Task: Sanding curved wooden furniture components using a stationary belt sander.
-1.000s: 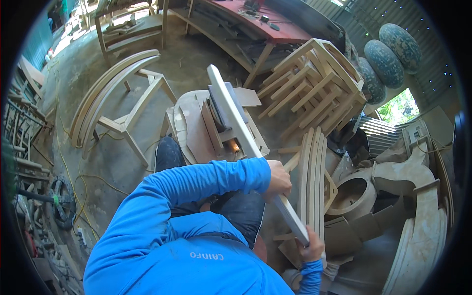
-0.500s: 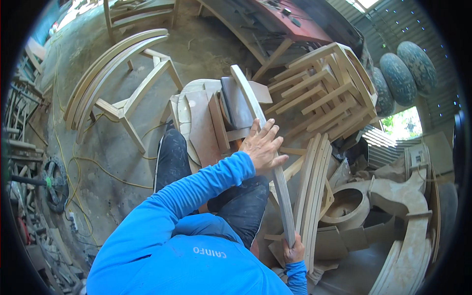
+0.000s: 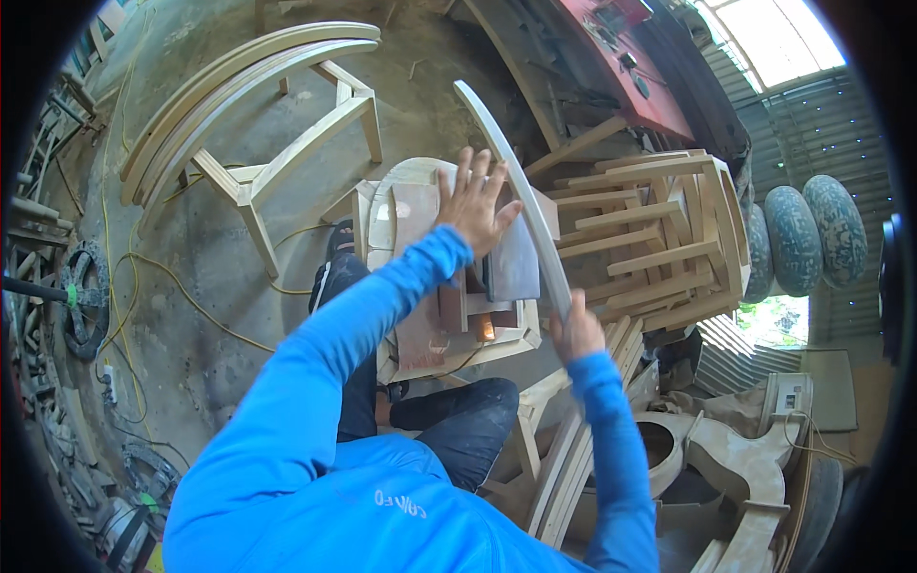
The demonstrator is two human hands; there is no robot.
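Note:
A long, curved wooden strip (image 3: 527, 196) slants over the right side of a low wooden workbench (image 3: 382, 234) in front of me. My right hand (image 3: 579, 330), slightly blurred, is closed round its near end. My left hand (image 3: 471, 199) lies beside the strip's middle, palm down with fingers spread; whether the fingertips touch the wood I cannot tell. Under and beside the strip is a smooth grey belt-like surface (image 3: 514, 258) set between boards on the bench. A brown board (image 3: 417, 306) lies flat to its left.
Several curved pieces rest on a wooden frame (image 3: 272, 191) at the left. Stacked wooden frames (image 3: 659, 229) stand at the right, with dusty rounded objects (image 3: 793, 229) beyond. More curved strips (image 3: 564, 477) lie by my right forearm. A yellow cord (image 3: 191, 296) crosses the floor.
My right hand has moved up and forward with the strip, bringing its near end closer to the bench. My left hand has shifted left and forward off the strip's top. The view has shifted too.

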